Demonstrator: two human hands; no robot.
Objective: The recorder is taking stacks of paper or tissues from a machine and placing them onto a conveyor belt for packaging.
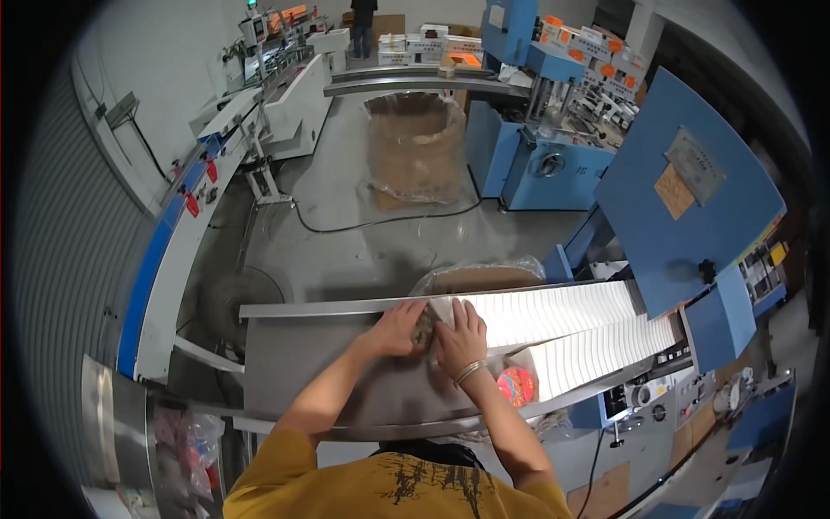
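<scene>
In front of me, both hands meet at the far side of a grey metal chute point(320, 363). My left hand point(396, 330) is closed against a small brownish, mottled object point(423, 332), mostly hidden between the hands. Right beside it, my right hand point(460, 339) is bent over the left end of a long row of thin white pieces point(553, 313) and grips that end. A second white row point(596, 353) runs nearer to me. By my right forearm, at this row's left end, sits a round red patterned thing point(516, 386) in clear wrapping.
At the right, both rows lead to a blue machine point(692, 199). Past the chute stand a plastic-lined carton point(417, 147) and another lined box point(484, 277). A blue-edged conveyor point(164, 259) runs along the left. A person point(363, 26) stands far back.
</scene>
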